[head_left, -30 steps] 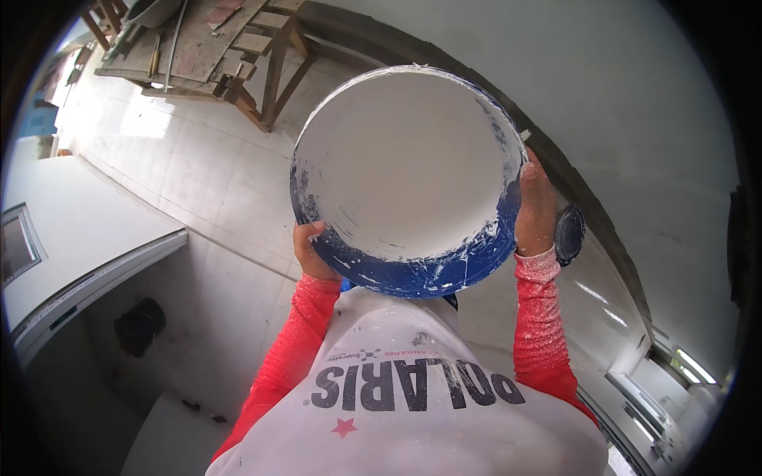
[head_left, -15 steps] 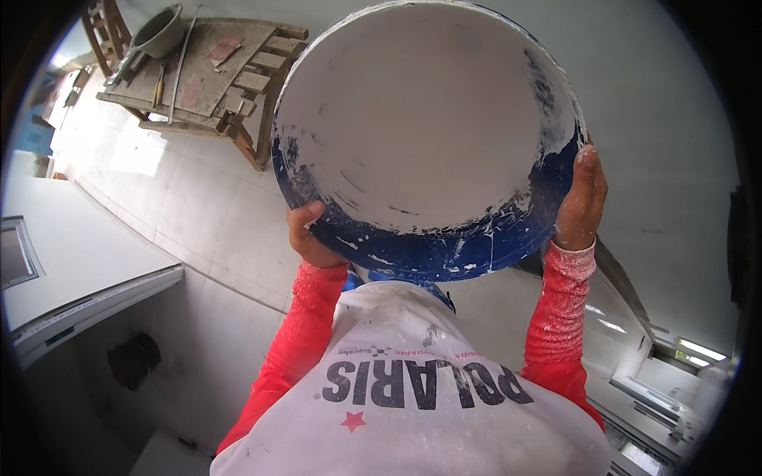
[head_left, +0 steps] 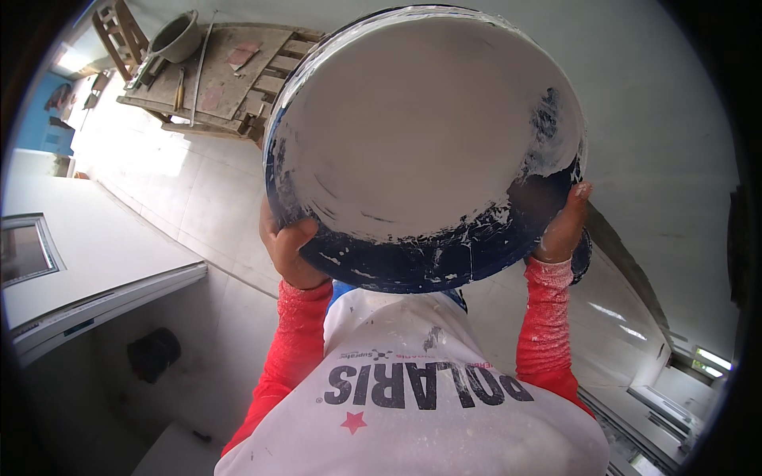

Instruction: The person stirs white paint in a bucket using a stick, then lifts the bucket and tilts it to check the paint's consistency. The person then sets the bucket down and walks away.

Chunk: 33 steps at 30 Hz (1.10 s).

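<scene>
Held up in front of my chest is a big dark blue bucket, its mouth tilted toward me. White paste covers most of its inside, and bare blue patches show along the near wall. My left hand is closed on the left side, thumb over the rim. On the right side my right hand clasps the wall with its thumb up along the edge; its other fingers are hidden behind the bucket. White dust coats my red sleeves.
A worn wooden table stands far left, carrying a grey basin, a yellow-handled tool and a thin rod. A black bucket sits on the floor at lower left, near a white door. A grey wall rises at right.
The bucket has come slightly lower and leftward and its tilt has changed. My right hand has dropped with it. The room has shifted a little rightward in the view.
</scene>
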{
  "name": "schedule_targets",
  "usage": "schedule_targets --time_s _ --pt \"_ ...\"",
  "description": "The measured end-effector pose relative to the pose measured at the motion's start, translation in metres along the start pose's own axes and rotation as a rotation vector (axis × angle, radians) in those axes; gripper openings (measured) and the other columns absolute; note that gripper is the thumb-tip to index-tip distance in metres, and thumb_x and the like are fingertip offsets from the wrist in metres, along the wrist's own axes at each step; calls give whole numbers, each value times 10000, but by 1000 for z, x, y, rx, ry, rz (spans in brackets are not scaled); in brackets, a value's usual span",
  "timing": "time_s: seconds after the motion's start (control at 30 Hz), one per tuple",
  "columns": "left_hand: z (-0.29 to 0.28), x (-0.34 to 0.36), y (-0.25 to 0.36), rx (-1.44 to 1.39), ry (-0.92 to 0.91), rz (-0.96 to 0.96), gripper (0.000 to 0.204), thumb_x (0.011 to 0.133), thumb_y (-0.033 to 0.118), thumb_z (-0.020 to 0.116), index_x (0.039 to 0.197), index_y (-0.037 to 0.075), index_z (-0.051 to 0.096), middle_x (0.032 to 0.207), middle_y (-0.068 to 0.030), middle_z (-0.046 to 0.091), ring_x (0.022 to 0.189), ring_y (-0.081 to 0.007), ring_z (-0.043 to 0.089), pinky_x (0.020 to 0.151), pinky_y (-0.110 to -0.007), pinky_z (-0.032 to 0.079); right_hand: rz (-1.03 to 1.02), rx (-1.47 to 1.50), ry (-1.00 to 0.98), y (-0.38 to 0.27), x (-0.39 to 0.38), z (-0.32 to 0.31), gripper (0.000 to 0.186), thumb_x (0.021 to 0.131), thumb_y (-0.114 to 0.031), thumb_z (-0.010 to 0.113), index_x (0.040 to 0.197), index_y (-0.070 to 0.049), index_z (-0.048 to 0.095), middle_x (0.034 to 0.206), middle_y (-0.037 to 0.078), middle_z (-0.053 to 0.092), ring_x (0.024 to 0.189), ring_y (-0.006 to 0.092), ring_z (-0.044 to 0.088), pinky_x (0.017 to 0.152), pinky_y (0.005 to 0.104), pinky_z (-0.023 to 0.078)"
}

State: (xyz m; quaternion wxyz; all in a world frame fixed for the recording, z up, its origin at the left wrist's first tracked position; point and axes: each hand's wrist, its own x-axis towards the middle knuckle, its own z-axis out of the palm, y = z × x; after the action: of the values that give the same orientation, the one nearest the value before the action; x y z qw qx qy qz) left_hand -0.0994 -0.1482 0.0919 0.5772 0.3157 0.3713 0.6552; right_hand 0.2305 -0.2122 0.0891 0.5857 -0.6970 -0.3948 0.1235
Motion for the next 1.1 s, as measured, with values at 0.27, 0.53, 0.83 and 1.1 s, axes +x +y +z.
schedule_targets --time_s 0.27,0.53,0.83,1.1 --pt "31 -2 34 262 -67 50 658 582 245 618 1149 -84 559 953 -113 627 832 -203 604 742 -281 482 -66 -52 -23 81 -24 -21 445 1092 -236 279 1369 87 408 1243 198 556 1100 271 560 1041 375 399" --pt "47 6 34 521 -104 53 673 548 249 596 1128 -92 584 921 -97 605 825 -202 563 756 -278 459 489 743 22 36 -38 8 632 1050 -499 307 1396 15 431 1321 111 539 1192 188 542 1028 324 447" --pt "54 20 -20 531 -153 -84 550 609 218 580 1071 -79 606 887 -80 604 790 -177 552 716 -269 451 524 516 56 74 -32 -3 676 1036 -520 342 1368 57 456 1300 133 556 1186 201 543 1042 324 409" --pt "14 -13 -147 368 24 -451 282 685 179 606 875 -28 632 773 -47 573 689 -140 508 640 -255 417 657 122 -29 124 -39 -38 711 1021 -530 389 1340 100 478 1285 171 571 1167 229 546 1022 325 402"
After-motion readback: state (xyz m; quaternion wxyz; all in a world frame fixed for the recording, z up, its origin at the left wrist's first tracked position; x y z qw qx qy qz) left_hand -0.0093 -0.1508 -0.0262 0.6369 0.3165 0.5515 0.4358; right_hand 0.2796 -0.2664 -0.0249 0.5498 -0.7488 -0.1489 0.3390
